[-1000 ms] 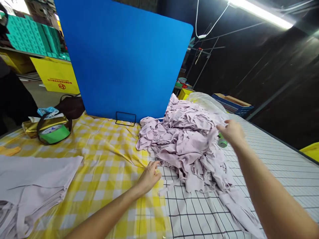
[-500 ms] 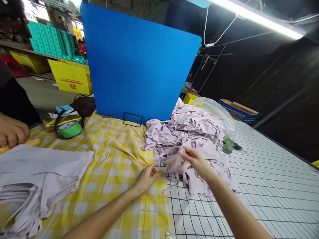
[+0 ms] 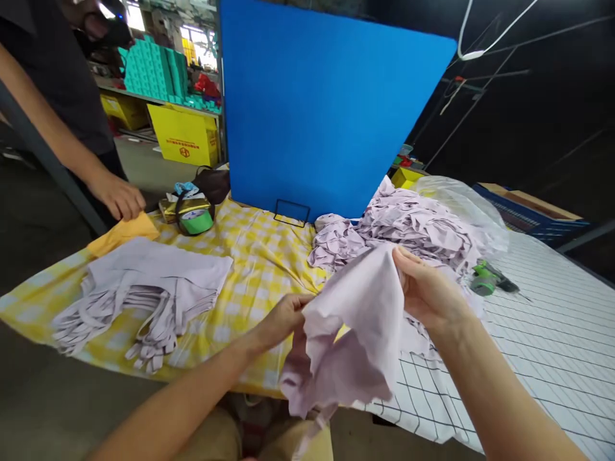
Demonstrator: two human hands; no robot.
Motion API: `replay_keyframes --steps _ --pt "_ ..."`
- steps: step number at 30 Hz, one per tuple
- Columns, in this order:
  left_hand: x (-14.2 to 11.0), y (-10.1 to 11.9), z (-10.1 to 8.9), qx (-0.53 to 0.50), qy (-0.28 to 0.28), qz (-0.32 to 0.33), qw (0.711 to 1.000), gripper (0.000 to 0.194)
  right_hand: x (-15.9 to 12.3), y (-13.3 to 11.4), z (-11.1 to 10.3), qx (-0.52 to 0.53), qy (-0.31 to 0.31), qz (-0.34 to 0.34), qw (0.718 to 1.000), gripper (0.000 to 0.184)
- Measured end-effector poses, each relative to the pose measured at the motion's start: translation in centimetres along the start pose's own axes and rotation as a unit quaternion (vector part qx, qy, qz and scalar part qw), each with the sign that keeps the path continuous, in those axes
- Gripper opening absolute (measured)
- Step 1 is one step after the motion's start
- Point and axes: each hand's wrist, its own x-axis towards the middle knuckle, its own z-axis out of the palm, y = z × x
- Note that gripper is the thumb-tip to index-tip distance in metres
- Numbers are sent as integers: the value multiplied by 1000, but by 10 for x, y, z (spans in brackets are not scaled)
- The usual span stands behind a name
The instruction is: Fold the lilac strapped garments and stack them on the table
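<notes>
A pale lilac fabric garment (image 3: 355, 301) with wavy edges and a thin strap hangs in front of me, above the table's front edge. My left hand (image 3: 283, 318) pinches its left edge, and my right hand (image 3: 430, 288) grips its upper right corner. Behind it spreads a loose heap of the same lilac fabric (image 3: 423, 224). To the left lies a neat stack of lilac strapped garments (image 3: 158, 272), straps trailing toward me.
A co-worker's hand (image 3: 118, 195) rests on an orange cloth (image 3: 127, 234) beside the stack. Green tape (image 3: 196, 221) lies behind. A blue board (image 3: 331, 109) stands across the table's back, with a small black wire stand (image 3: 292, 213) before it. A green power drill (image 3: 485, 280) lies right.
My right hand has brought one garment out from the heap toward me, and my left hand has taken hold of its edge. The view has turned left and downward.
</notes>
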Motion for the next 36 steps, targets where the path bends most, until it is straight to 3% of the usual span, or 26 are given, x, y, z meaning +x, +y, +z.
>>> replay_keyframes --steps 3,5,8,10,12,14,16,18,20,24,26,28,30,32,36 --pt "-4 -4 -35 137 62 -17 988 27 25 53 -6 -217 49 17 975 23" --pt "-8 -15 -57 283 146 -26 948 18 34 94 -8 -298 66 34 952 15" --pt "-16 -33 -72 433 211 -4 876 32 28 140 -2 -361 72 30 929 5" --pt "-22 -41 -69 469 189 15 863 30 17 153 7 -388 51 12 920 6" --pt "-25 -45 -59 491 136 25 860 26 4 156 16 -438 -20 -55 897 11" --pt "-27 -46 -46 525 76 40 847 32 -7 154 25 -509 -125 -161 837 14" --pt "-26 -46 -35 570 33 45 820 39 -17 156 30 -571 -212 -247 754 12" --pt "-24 -47 -27 602 19 33 797 37 -23 163 32 -614 -237 -275 701 9" --pt "-21 -47 -23 616 19 17 788 30 -26 174 31 -646 -224 -278 674 9" --pt "-16 -48 -22 616 -16 46 786 10 -25 193 22 -661 -185 -278 672 15" --pt "-15 -47 -24 611 -24 58 789 8 -23 195 18 -645 -168 -279 691 20" --pt "-12 -44 -27 607 -9 48 793 13 -22 191 16 -606 -148 -282 729 20" --pt "-9 -38 -34 601 29 27 798 16 -23 182 15 -552 -139 -290 769 19" --pt "-3 -29 -43 590 86 11 803 18 -27 172 16 -513 -157 -303 788 19" --pt "10 -7 -66 576 191 0 795 26 -36 158 16 -514 -213 -330 763 23"
